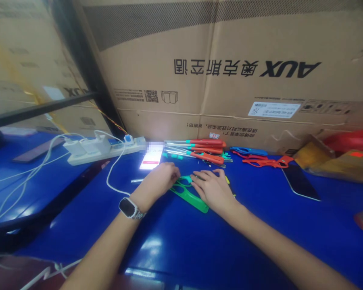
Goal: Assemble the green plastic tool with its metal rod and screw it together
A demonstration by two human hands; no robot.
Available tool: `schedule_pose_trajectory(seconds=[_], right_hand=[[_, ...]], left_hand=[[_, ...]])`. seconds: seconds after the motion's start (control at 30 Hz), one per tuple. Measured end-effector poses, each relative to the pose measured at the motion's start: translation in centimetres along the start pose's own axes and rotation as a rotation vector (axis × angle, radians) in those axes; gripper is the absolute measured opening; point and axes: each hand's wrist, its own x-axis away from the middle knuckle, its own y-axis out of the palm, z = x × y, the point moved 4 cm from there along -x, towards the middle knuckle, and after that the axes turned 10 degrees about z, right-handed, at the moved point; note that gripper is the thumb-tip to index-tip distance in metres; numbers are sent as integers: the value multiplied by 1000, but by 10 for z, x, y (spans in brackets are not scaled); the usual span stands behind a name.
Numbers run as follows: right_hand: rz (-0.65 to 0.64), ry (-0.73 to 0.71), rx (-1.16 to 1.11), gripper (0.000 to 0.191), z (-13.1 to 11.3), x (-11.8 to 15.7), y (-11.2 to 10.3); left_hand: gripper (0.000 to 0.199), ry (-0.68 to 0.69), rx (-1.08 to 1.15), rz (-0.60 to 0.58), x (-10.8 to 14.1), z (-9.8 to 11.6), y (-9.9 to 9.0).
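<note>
A green plastic casing half, shaped like the handle of a long gas lighter, lies slantwise on the blue table between my hands. My left hand, wearing a watch, has its fingers curled together at the casing's far left end; whatever they pinch is hidden. From the other side my right hand grips the casing near its loop with thumb and fingertips. Just beyond lie several red-orange lighters with metal tubes. Bits of yellow plastic show behind my right hand.
A lit phone and a white power strip with cables are at left. Red casing parts, a blue one and a dark phone lie at right. A large cardboard box stands behind the blue table.
</note>
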Motion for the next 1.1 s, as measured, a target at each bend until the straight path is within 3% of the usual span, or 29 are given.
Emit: schedule_pose_trajectory(seconds=[0.5, 0.67, 0.97, 1.1], right_hand=[[-4, 82, -15, 29, 8, -3, 0], [-11, 80, -13, 30, 7, -2, 0], [-2, 57, 6, 30, 7, -2, 0], [0, 54, 17, 31, 7, -2, 0]], left_hand=[[16, 13, 5, 29, 5, -21, 2], [24, -73, 82, 15, 3, -28, 7], [23, -42, 90, 49, 2, -26, 8], [33, -18, 187, 20, 3, -22, 3]])
